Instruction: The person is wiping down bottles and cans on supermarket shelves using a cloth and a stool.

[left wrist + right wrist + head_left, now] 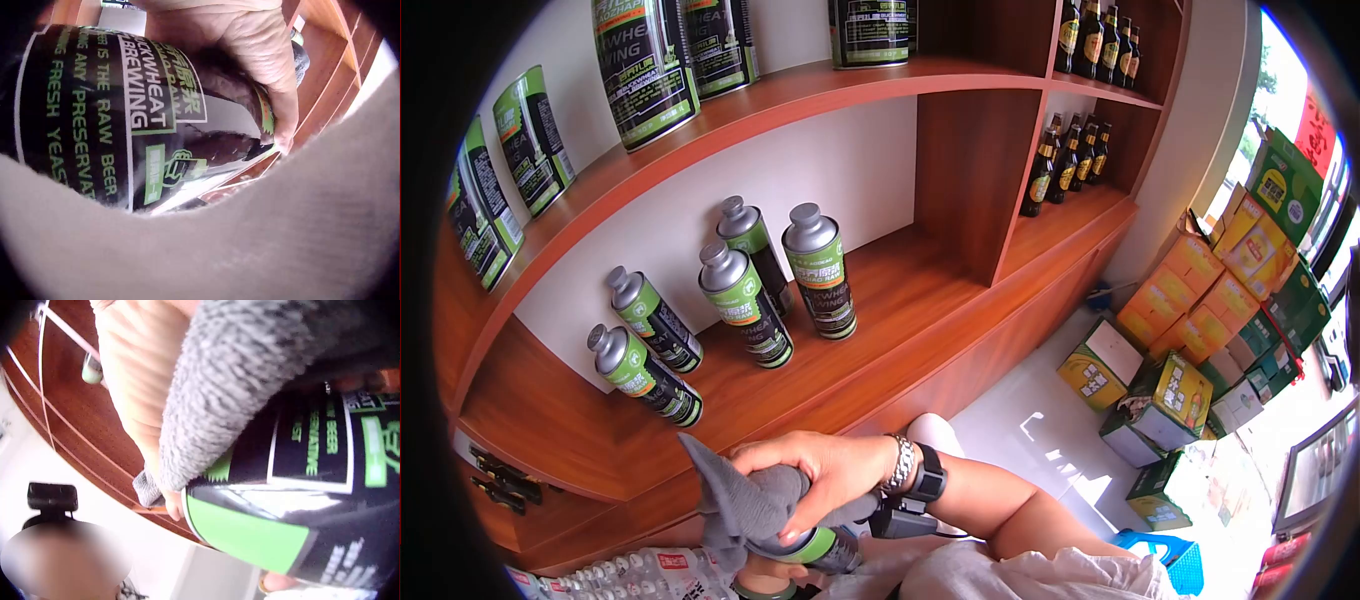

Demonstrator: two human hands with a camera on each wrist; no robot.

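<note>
My right hand grips a grey cloth, which is bunched over the top end of a black and green beer can. In the right wrist view the cloth lies against the can's green shoulder, and the cap is hidden. The left hand holds the can from below, low in the head view. Its thumb side curls round the printed can wall in the left wrist view. The can lies tilted in front of the person's body.
Several matching cans stand on the wooden shelf ahead, with more on the curved upper shelf. Dark bottles fill the side compartments. Plastic-wrapped bottles are at lower left. Stacked cartons and a blue basket stand to the right.
</note>
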